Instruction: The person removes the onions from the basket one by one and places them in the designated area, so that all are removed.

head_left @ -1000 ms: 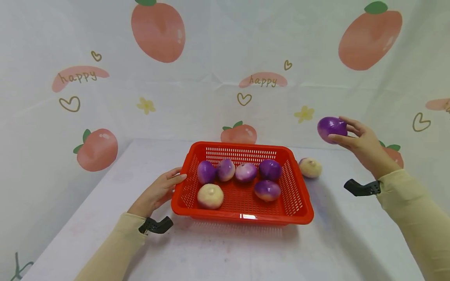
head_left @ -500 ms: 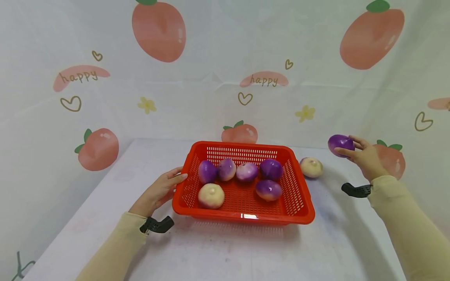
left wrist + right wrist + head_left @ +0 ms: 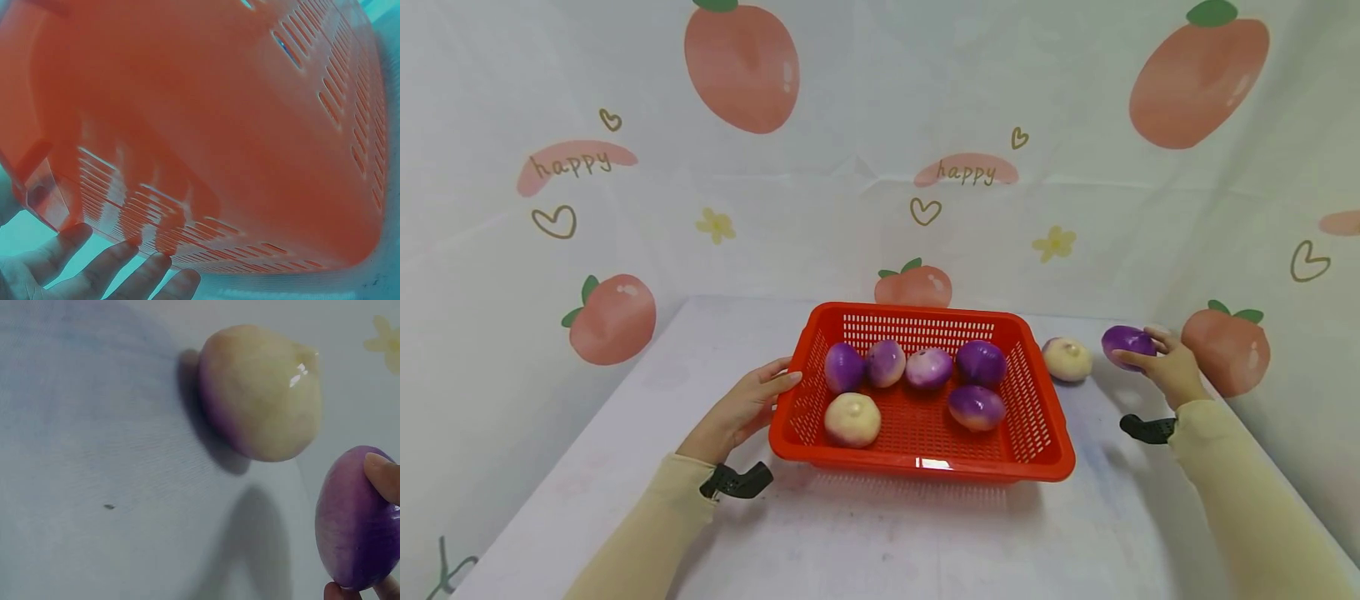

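A red plastic basket (image 3: 925, 475) with slotted walls holds several purple-and-cream turnips (image 3: 928, 368), glossy and smooth. My left hand (image 3: 737, 412) holds its left rim, with the thumb over the edge; in the left wrist view, the fingers (image 3: 153, 275) lie along the slotted outer wall. Right of the basket, my right hand (image 3: 1176, 371) grips a purple turnip (image 3: 1123, 346) between thumb and fingers, low at the table's back. Whether this turnip touches the table, I cannot tell. Beside it on the table lies a mostly cream turnip (image 3: 259, 394), apart from it.
The white table (image 3: 865, 542) reaches back to a hanging white cloth (image 3: 820, 192) printed with red fruit, hearts and flowers. The cloth also runs down the left and right sides.
My right hand has lowered the purple turnip toward the table, to the right of the cream one. The left hand and basket have stayed in place.
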A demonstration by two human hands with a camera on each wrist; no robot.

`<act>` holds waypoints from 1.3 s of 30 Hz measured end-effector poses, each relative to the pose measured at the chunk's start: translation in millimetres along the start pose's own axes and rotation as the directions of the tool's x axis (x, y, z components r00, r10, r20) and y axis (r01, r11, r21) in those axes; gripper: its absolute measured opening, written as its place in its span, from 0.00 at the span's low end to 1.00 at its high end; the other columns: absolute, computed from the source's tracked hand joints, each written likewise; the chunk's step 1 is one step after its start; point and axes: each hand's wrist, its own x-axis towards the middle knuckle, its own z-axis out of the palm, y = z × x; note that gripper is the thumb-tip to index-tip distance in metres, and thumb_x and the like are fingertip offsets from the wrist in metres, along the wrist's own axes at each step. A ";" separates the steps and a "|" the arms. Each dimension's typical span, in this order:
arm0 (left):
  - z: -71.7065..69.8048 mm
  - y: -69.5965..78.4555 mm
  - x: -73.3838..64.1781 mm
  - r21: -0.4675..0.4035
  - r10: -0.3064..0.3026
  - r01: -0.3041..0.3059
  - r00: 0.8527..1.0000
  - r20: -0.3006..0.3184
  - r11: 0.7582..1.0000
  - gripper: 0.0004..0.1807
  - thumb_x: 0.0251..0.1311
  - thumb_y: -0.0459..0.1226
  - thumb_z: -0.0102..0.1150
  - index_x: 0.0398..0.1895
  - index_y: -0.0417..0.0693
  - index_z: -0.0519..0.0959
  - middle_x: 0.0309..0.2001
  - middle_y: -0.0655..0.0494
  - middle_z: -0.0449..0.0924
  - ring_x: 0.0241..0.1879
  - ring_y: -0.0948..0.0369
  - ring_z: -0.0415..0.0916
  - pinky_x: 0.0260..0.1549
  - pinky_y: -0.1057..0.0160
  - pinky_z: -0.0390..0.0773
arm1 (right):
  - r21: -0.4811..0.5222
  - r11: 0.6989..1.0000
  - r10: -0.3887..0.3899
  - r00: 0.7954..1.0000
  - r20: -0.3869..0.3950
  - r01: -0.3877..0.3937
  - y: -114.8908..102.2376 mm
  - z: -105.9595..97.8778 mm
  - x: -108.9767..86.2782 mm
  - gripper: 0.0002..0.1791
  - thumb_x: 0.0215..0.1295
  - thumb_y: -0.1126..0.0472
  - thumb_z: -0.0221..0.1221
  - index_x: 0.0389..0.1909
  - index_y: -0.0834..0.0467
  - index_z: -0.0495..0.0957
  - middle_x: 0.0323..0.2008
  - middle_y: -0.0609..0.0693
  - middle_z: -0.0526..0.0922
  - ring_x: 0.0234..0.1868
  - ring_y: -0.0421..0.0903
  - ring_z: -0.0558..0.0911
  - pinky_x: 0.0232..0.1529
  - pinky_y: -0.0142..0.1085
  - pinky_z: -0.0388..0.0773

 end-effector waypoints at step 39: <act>0.4 -0.7 0.6 0.005 -0.011 0.011 1.000 -0.016 1.000 0.35 0.69 0.48 0.52 0.74 0.46 0.56 0.67 0.39 0.66 0.54 0.57 0.76 0.55 0.51 0.77 | -0.091 0.995 0.054 0.997 0.058 -0.049 14.6 19.6 4.7 0.52 0.63 0.47 0.62 0.74 0.66 0.41 0.69 0.79 0.43 0.69 0.77 0.48 0.67 0.68 0.48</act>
